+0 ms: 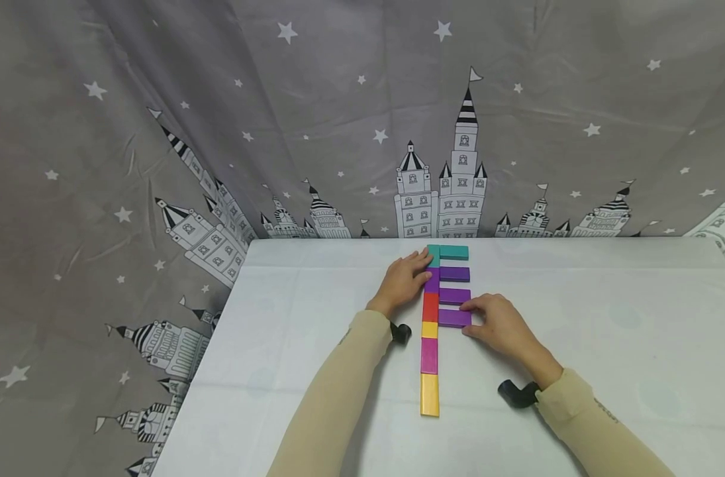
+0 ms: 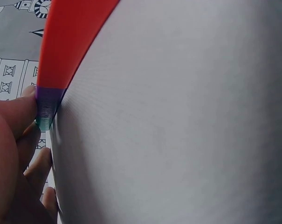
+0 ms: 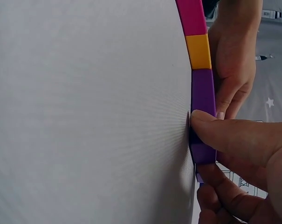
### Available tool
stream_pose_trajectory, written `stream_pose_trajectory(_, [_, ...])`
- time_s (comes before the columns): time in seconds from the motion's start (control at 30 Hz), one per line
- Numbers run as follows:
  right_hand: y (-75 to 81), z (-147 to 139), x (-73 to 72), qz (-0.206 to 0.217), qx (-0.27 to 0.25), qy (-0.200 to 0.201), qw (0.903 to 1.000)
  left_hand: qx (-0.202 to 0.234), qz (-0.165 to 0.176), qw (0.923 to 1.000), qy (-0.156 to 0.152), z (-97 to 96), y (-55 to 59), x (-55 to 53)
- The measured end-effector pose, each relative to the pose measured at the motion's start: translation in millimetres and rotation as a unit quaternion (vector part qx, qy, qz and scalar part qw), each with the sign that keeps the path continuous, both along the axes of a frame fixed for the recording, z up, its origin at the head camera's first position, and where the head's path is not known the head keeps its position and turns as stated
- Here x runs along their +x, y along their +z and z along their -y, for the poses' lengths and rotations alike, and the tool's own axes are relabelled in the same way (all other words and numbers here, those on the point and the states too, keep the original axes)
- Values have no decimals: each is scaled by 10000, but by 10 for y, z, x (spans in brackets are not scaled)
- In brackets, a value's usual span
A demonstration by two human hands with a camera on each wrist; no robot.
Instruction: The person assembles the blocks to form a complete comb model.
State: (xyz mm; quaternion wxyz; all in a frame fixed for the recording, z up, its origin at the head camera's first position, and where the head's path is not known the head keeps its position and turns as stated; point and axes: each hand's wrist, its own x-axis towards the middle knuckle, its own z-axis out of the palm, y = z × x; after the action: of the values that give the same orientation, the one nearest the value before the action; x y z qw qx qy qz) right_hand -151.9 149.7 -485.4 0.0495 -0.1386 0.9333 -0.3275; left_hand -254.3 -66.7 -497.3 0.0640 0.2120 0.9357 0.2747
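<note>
A column of coloured blocks runs down the table: teal (image 1: 434,255), purple (image 1: 432,281), red (image 1: 430,307), yellow (image 1: 430,330), pink (image 1: 429,356) and a longer yellow one (image 1: 430,395). My left hand (image 1: 399,281) touches the column's left side near the teal and purple blocks, fingers fairly straight. My right hand (image 1: 500,323) pinches the nearest sideways purple block (image 1: 453,318) between thumb and fingers. That block's left end meets the column beside the red block. In the right wrist view the thumb (image 3: 203,116) lies on the purple block's edge.
Above the pinched block, two more purple blocks (image 1: 454,296) (image 1: 454,274) and a teal block (image 1: 454,252) also extend right from the column. The white table (image 1: 606,344) ends at a grey castle-print curtain (image 1: 350,86). Both wrists carry black camera mounts (image 1: 519,394).
</note>
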Motion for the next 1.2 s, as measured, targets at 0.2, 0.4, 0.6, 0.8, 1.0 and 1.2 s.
stream_pose_trajectory(0.2, [-2,-13,13,5,-43,-7,10000,45,6,10000,-22,-4,-7,-3])
stream_pose_trajectory(0.4, [7,-93,34,-55,-81,-68,9999,13,24,10000,-28,-14,-7,-10])
stream_pose_trajectory(0.6, [39,-225,43,-92,-140,-131,9998,-24,36,10000,-4,-20,2,-18])
stream_pose_trajectory(0.8, [102,-390,64,10,-289,-250,9993,-45,64,9999,72,-7,-4,-27])
stream_pose_trajectory(1.0, [178,-552,60,48,-234,-342,9991,-170,43,9998,73,17,-11,-35])
stream_pose_trajectory(1.2, [230,-731,53,114,-86,-521,9985,-109,14,9999,91,42,27,-33])
